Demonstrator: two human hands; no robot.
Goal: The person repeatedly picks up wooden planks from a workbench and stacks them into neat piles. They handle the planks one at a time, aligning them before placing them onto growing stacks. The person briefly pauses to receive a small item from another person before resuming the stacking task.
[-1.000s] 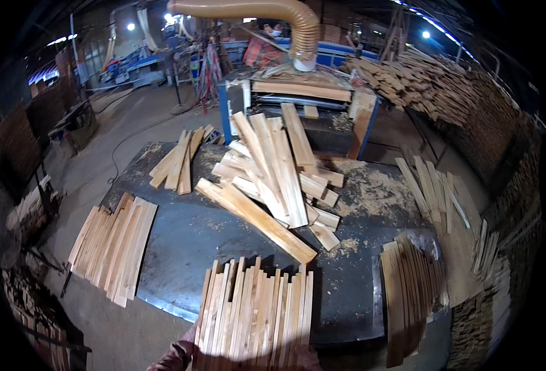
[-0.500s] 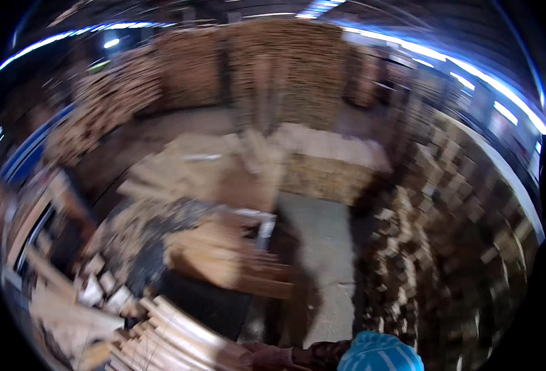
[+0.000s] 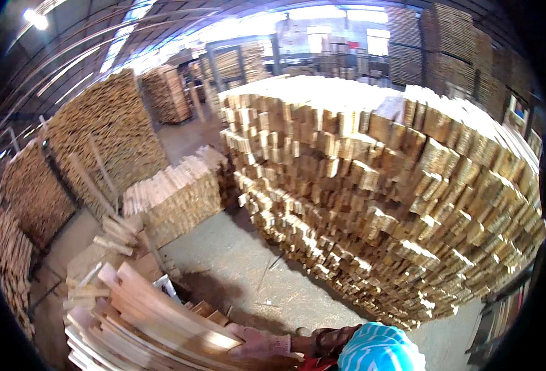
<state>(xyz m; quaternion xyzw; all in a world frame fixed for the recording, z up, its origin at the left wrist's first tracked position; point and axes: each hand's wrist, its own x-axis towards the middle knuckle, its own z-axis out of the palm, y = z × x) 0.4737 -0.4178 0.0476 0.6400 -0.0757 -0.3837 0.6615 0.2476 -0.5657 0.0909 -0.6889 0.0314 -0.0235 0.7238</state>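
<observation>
My right hand [image 3: 257, 343], in a pale pinkish glove, reaches in from the lower edge and points left. Its fingers close over the near end of a bundle of long wooden boards [image 3: 155, 309]. These boards slant away to the far left, lying side by side with uneven ends. Behind the glove come a dark forearm and a blue-and-white striped cloth [image 3: 381, 349], likely my sleeve. My left hand does not show; the boards and the lower edge may hide it.
A tall stack of short wooden pieces [image 3: 359, 179] fills the right side. Beyond the boards stands a low wood stack [image 3: 180, 204], with a high board stack [image 3: 109, 127] behind it. Concrete floor [image 3: 223, 247] with sawdust runs between. Loose offcuts [image 3: 115, 235] lie at left.
My view has swung to the right, bringing the big stack to the front. The boards at my right hand have come along and show larger. The earlier frame is blurred.
</observation>
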